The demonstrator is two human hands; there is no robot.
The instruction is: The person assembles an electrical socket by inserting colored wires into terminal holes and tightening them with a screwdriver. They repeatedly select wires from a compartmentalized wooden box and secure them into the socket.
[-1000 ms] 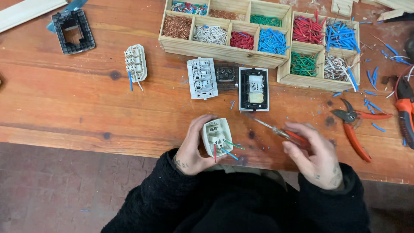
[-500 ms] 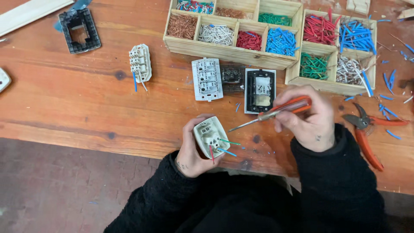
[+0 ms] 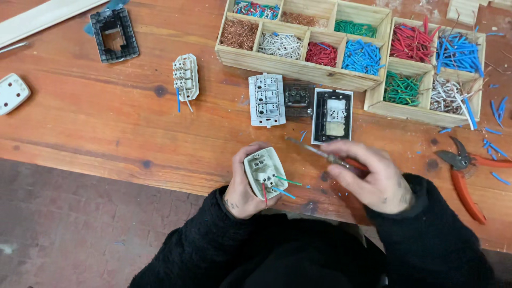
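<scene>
Your left hand [image 3: 242, 189] cups the white socket module [image 3: 265, 172] while your right hand [image 3: 368, 178] pinches the screwdriver [image 3: 320, 153]; its tip could slip off a terminal and jab your left fingers.

Surface [image 3: 80, 133]: reddish-brown wood with dark knots. Switch module [image 3: 265, 172] in the left hand [image 3: 242, 186]: off-white, carrying red, green and blue wires. Screwdriver [image 3: 325, 156] in the right hand [image 3: 373, 178]: grey shaft, red-orange handle. Wooden tray [image 3: 298, 66], far: pale, holding copper, white, red, blue and green wire pieces. Frame [image 3: 113, 34], far left: black. Cutters [image 3: 463, 176], right: orange handles. Sleeves [image 3: 426, 240]: black.
</scene>
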